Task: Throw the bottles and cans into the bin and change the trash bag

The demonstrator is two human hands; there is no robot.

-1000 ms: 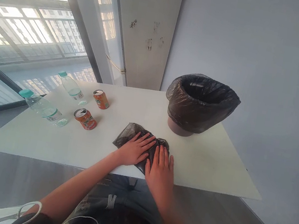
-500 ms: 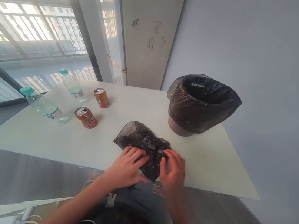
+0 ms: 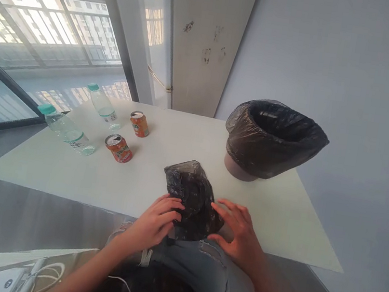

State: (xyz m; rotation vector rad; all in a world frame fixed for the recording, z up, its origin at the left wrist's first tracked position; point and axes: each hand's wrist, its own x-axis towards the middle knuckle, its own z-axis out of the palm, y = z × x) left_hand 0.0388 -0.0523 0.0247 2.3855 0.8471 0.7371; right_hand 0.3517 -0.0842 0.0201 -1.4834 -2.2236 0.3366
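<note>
A crumpled black plastic garbage bag (image 3: pixel 192 199) lies at the near edge of the table. My left hand (image 3: pixel 159 219) rests against its left side, with fingers loosely curved over the plastic and thumb apart. At the bag's right side is my right hand (image 3: pixel 235 228), fingers spread and fingertips touching or almost touching the plastic. Neither hand visibly grips it. Further back on the right stands a trash bin (image 3: pixel 240 167) lined with another black bag (image 3: pixel 270 150), which is folded out over its rim.
On the left of the white table (image 3: pixel 145 182) two clear plastic bottles with green caps (image 3: pixel 67 132) (image 3: pixel 103 105) stand beside two orange drink cans (image 3: pixel 119 148) (image 3: pixel 139 124). A pale wall (image 3: pixel 356 141) borders the right side, and glass doors lie beyond the left.
The loose bag has turned and become more bunched, its upper part shifting right. My right hand has opened and moved slightly right. The view has tilted, shifting the bottles, cans and bin rightward.
</note>
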